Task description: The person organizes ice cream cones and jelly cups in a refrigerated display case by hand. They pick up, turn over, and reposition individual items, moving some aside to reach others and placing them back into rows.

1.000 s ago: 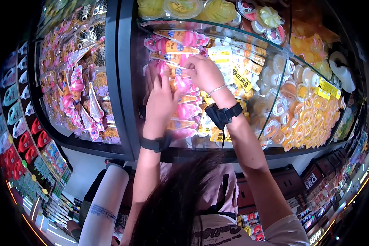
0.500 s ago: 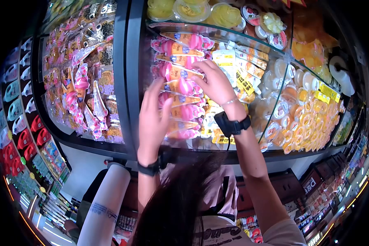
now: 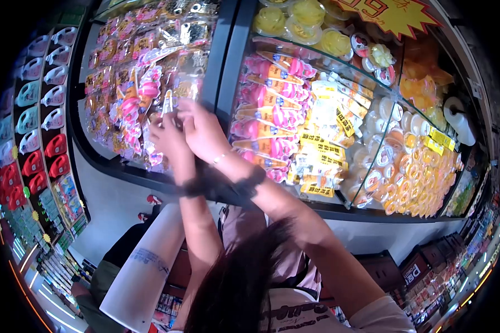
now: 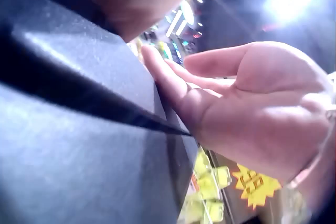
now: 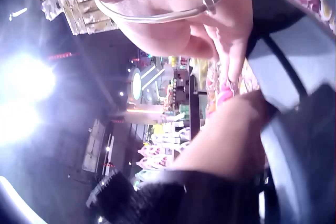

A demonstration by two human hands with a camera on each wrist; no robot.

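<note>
In the head view both hands reach over the left bin. My left hand [image 3: 171, 136], blurred, has its fingertips over the lower part of a cone-shaped pack [image 3: 168, 101]; whether they grip it is unclear. Close beside it is my right hand [image 3: 201, 131], with its fingers reaching past the pack's right side. The left wrist view shows the right hand [image 4: 257, 95] with fingers loosely extended and nothing between them. In the right wrist view, its fingers [image 5: 236, 58] point down near something pink. Pink-topped cone packs [image 3: 130, 105] lie around the hands on bagged snacks [image 3: 114, 61].
A black divider [image 3: 225, 77] separates this bin from one with a row of pink and orange cone packs [image 3: 272, 100]. Beyond lie yellow-labelled pouches [image 3: 330, 116], a glass partition [image 3: 372, 139] and jelly cups [image 3: 422, 177]. A white roll [image 3: 144, 266] stands in front of the counter.
Both hands have left the right bin's cone row and moved left across the divider to the left bin. The head view has turned left.
</note>
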